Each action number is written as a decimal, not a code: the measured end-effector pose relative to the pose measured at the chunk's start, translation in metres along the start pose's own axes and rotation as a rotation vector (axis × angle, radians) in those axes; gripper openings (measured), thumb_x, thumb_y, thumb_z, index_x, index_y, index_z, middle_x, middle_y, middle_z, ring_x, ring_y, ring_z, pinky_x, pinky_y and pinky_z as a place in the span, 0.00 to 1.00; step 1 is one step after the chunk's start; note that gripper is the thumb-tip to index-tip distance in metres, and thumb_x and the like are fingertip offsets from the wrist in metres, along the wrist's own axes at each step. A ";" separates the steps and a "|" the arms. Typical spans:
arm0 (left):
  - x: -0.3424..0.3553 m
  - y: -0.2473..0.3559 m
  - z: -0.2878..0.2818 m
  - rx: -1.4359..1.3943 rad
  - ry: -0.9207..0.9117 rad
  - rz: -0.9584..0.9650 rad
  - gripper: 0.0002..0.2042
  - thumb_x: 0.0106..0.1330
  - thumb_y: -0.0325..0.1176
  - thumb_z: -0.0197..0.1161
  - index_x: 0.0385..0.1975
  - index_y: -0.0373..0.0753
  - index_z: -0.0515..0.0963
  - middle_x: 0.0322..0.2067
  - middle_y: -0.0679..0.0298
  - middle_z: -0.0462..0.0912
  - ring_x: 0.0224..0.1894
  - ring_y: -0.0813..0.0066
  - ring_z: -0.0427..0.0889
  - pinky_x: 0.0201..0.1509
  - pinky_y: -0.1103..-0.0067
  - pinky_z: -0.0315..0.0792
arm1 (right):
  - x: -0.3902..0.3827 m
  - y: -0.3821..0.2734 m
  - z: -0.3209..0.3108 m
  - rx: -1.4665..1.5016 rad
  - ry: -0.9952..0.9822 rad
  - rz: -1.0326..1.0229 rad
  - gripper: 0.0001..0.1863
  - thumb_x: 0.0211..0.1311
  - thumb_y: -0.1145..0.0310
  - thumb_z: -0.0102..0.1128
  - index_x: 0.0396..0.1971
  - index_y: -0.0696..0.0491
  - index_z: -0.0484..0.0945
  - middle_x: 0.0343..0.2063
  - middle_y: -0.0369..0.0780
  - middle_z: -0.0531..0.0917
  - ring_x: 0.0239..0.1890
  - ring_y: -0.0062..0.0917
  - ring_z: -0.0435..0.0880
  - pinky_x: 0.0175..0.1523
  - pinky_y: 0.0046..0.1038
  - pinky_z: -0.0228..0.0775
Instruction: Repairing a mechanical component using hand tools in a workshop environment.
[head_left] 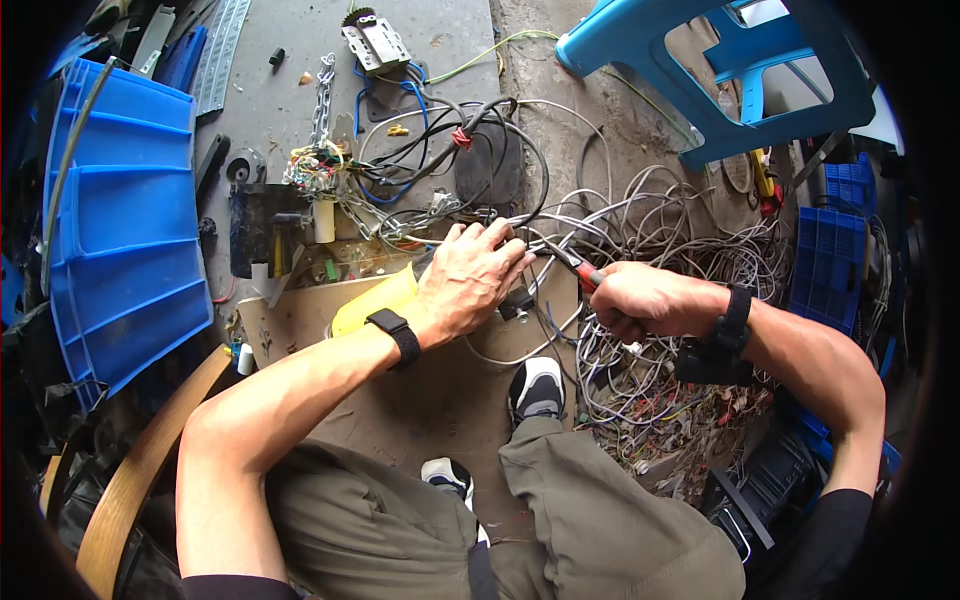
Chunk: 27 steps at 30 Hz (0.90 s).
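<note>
My left hand (470,278) is closed, its fingers pinching a grey cable (545,243) at the near edge of the cable tangle. In my right hand (640,302) is a pair of red-handled pliers (588,274), gripped in a fist. The dark metal end of the pliers reaches left toward my left fingertips, where the contact is too small to make out. Just beyond my hands lies a bundle of black cables (535,150) with a red tie (461,138). Under my left wrist sits a yellow object (375,303), partly covered by the hand.
Loose grey cables (690,235) heap up at the right, above wire scraps (680,430). A blue plastic stool (720,135) stands far right; a blue crate (130,220) is at left. A chain (323,100) and a metal box (376,45) lie on the far sheet.
</note>
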<state>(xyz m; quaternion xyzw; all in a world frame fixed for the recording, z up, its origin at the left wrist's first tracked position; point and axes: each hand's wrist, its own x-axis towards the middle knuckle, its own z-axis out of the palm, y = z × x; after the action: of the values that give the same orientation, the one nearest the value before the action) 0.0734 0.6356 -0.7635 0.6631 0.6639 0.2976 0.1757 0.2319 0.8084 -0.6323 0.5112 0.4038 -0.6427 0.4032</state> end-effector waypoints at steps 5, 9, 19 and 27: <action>0.002 0.000 -0.003 -0.008 -0.026 0.021 0.09 0.77 0.39 0.61 0.38 0.40 0.80 0.39 0.59 0.78 0.40 0.59 0.79 0.48 0.66 0.72 | -0.002 0.004 0.005 -0.082 0.032 -0.069 0.09 0.60 0.75 0.51 0.25 0.47 0.62 0.18 0.27 0.64 0.17 0.15 0.59 0.22 0.25 0.51; 0.003 -0.002 -0.004 -0.023 -0.035 0.042 0.09 0.76 0.38 0.62 0.38 0.40 0.80 0.38 0.59 0.77 0.39 0.59 0.79 0.48 0.66 0.72 | 0.003 0.013 0.004 -0.059 0.035 -0.099 0.08 0.62 0.73 0.51 0.28 0.46 0.63 0.18 0.28 0.66 0.17 0.15 0.60 0.23 0.25 0.53; 0.006 -0.003 -0.007 -0.046 -0.067 0.047 0.07 0.74 0.36 0.63 0.37 0.40 0.80 0.38 0.59 0.77 0.39 0.58 0.79 0.49 0.65 0.72 | 0.013 0.030 -0.002 -0.212 0.092 -0.265 0.09 0.60 0.68 0.57 0.25 0.49 0.65 0.20 0.28 0.67 0.21 0.14 0.63 0.25 0.27 0.55; 0.016 -0.019 -0.016 -0.129 -0.058 0.062 0.07 0.74 0.33 0.64 0.37 0.36 0.79 0.38 0.56 0.78 0.39 0.55 0.78 0.46 0.65 0.73 | 0.048 0.042 -0.006 -0.333 0.169 -0.480 0.08 0.57 0.72 0.54 0.27 0.52 0.63 0.22 0.30 0.65 0.24 0.18 0.65 0.29 0.29 0.59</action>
<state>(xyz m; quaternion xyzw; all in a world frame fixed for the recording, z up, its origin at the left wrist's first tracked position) 0.0476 0.6498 -0.7602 0.6791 0.6172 0.3257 0.2277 0.2661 0.7944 -0.6851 0.3796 0.6449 -0.5999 0.2830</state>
